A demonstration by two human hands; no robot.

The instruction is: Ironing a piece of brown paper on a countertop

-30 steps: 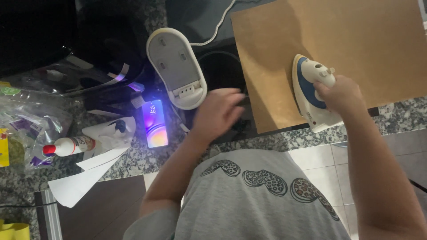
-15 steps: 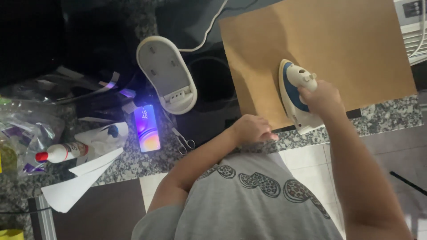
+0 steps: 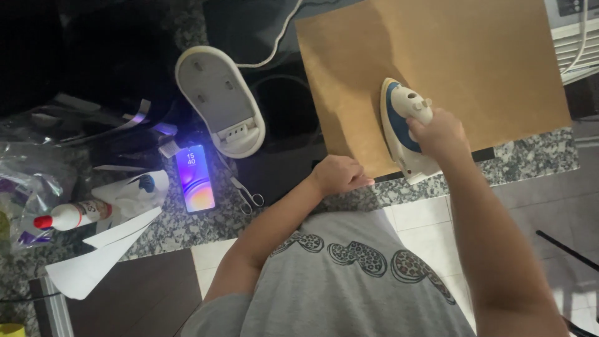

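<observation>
At the far left of the speckled grey stone table (image 3: 187, 231) lies a small white plastic glue bottle with a red cap (image 3: 73, 215), on its side, next to crumpled clear plastic bags (image 3: 28, 187). Just beside it are pointed white paper cut-outs (image 3: 93, 259), one jutting over the table's edge. Further along, a smartphone with a glowing purple screen (image 3: 194, 178) lies flat, and a pair of small metal scissors (image 3: 244, 192) rests near it. Above these sits a white oval iron base (image 3: 218, 100) with a cord running off.

The left hand (image 3: 340, 175) is curled shut, knuckles pressing on the near edge of a large brown sheet of paper (image 3: 449, 62); it grips nothing that I can see. On that sheet, near its lower edge, stands the white and blue clothes iron (image 3: 402, 128), soleplate down. The right hand (image 3: 437, 134) is wrapped tight around its handle.
</observation>
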